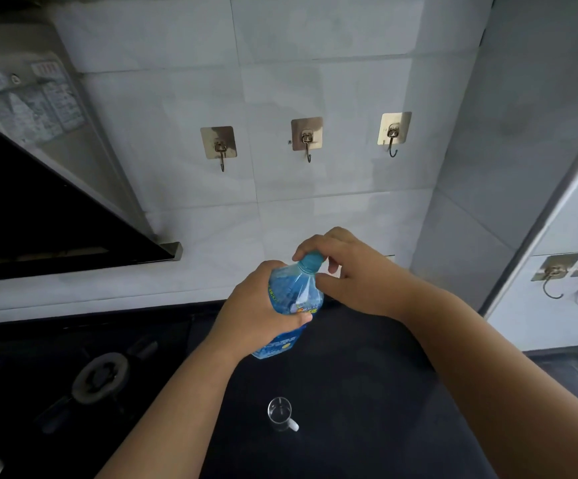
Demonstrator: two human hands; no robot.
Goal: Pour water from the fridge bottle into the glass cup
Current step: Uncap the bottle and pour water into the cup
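A clear plastic bottle (292,295) with a blue label and blue cap is held up above the dark counter. My left hand (256,305) grips its body, thumb across the label. My right hand (346,267) has its fingers curled over the blue cap (311,261) at the top. A small glass cup (280,413) with a handle stands upright on the counter below the bottle, near the front. It looks empty.
A gas burner (100,376) sits on the black hob at the left. A range hood (38,216) slopes down at the upper left. Three wall hooks (307,140) hang on the tiled wall behind. More hooks (557,274) are at the right.
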